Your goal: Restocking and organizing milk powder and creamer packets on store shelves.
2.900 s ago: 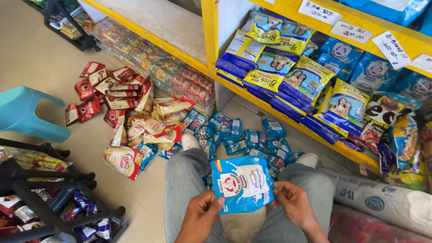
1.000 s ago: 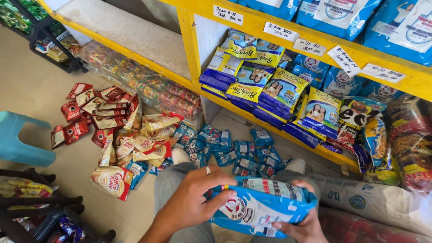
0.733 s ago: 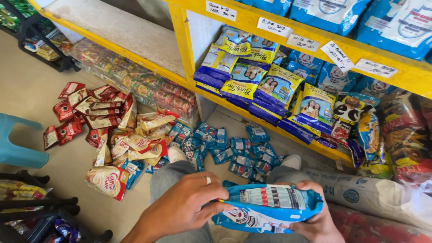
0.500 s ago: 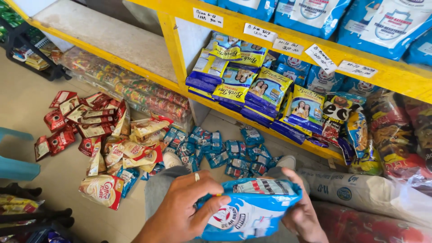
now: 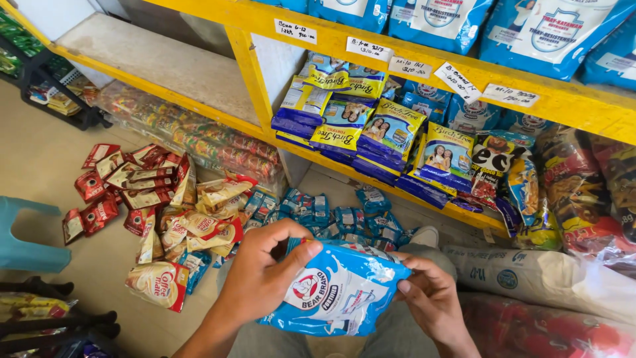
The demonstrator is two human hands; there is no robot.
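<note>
single head cam, looks steeply down and forward, close over lap and hands, yellow shelf (image 5: 424,63) ahead, floor (image 5: 46,172) at left, mid range

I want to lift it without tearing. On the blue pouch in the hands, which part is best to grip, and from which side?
Probably the two short ends of the blue pouch, from left and right, as the left hand and right hand do: it lies flat and wide, and its soft middle would sag.

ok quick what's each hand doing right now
Left hand: closed on the upper left edge of the blue pouch, thumb on its front.
Right hand: gripping the pouch's right edge, fingers curled round it.
</note>
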